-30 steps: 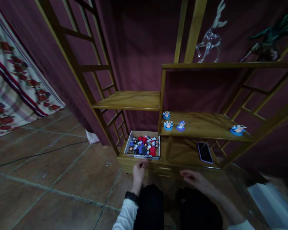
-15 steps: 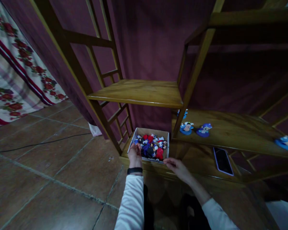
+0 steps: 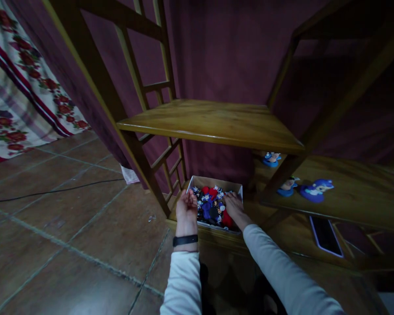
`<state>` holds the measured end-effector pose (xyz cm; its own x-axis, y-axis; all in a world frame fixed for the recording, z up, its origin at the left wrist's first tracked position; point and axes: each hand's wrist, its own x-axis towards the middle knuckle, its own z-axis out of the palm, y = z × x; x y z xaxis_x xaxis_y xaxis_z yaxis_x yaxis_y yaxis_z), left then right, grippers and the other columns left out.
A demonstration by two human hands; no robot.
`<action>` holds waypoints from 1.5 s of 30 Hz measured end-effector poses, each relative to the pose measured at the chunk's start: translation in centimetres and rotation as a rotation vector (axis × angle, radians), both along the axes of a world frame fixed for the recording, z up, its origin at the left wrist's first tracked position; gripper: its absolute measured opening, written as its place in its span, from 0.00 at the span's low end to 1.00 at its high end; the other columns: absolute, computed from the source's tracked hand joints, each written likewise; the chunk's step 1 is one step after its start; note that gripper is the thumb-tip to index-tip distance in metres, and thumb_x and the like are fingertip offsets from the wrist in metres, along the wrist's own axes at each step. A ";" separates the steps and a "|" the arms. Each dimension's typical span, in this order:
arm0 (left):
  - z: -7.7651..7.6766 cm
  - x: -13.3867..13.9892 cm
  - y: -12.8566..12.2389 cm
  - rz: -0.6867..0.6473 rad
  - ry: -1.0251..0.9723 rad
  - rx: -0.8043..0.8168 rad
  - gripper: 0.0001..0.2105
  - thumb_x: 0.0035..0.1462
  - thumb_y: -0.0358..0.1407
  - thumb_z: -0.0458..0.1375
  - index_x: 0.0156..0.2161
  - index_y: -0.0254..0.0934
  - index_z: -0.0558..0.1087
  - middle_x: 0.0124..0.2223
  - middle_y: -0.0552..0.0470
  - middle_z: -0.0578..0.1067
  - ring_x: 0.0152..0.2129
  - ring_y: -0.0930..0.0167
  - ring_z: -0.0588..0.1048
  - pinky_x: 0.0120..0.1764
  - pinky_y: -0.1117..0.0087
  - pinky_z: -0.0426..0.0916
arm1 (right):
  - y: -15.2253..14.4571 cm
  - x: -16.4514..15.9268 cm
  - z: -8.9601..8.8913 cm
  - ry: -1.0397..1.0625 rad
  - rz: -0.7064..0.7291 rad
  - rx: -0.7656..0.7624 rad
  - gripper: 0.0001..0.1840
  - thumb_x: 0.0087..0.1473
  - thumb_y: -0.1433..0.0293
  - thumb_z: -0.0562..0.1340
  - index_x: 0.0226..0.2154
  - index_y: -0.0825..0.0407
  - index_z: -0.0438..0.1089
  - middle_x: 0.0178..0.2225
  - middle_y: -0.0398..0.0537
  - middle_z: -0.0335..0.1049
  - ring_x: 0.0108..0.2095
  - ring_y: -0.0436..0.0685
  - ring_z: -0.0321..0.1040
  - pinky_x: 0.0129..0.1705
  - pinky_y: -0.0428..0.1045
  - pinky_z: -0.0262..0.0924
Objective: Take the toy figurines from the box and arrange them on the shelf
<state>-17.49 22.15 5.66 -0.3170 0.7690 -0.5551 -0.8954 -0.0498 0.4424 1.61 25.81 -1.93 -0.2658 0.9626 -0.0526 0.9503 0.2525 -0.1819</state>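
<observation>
Across the centre and right of the frame: wooden shelf unit (image 3: pixel 210 122). Lower centre, on its bottom level: open white box (image 3: pixel 203 182). Left hand (image 3: pixel 187 205) at box's left side, palm up, fingers half curled, apparently empty. Right hand (image 3: pixel 234 205) over box's right part, fingers lowered among figurines (image 3: pixel 211 210) heaped inside; grip cannot be told.

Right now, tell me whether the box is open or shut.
The box is open: no lid covers it, and the toy figures inside show beside the right hand.
</observation>
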 end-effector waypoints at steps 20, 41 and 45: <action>-0.4 0.2 0.8 -0.122 0.331 0.009 0.05 0.50 0.25 0.54 0.34 0.33 0.69 0.28 0.51 0.74 0.22 0.77 0.73 0.26 0.79 0.66 | -4.2 0.2 3.2 1.032 -0.188 0.005 0.12 0.47 0.66 0.59 0.37 0.48 0.69 0.38 0.45 0.65 0.40 0.56 0.65 0.43 0.51 0.61; -6.2 3.8 1.2 -0.754 1.944 -0.248 0.10 0.49 0.28 0.55 0.37 0.34 0.76 0.37 0.37 0.75 0.44 0.58 0.70 0.46 0.61 0.61 | -12.2 4.3 3.9 1.384 -0.385 -0.396 0.24 0.46 0.55 0.61 0.44 0.51 0.67 0.26 0.45 0.68 0.23 0.51 0.62 0.21 0.45 0.59; -5.2 3.7 1.4 -0.537 1.378 -0.239 0.07 0.49 0.29 0.58 0.35 0.33 0.76 0.33 0.43 0.76 0.34 0.64 0.74 0.37 0.66 0.67 | -11.9 4.2 3.8 1.324 -0.392 -0.341 0.23 0.46 0.56 0.60 0.43 0.51 0.68 0.22 0.40 0.63 0.19 0.47 0.57 0.20 0.44 0.57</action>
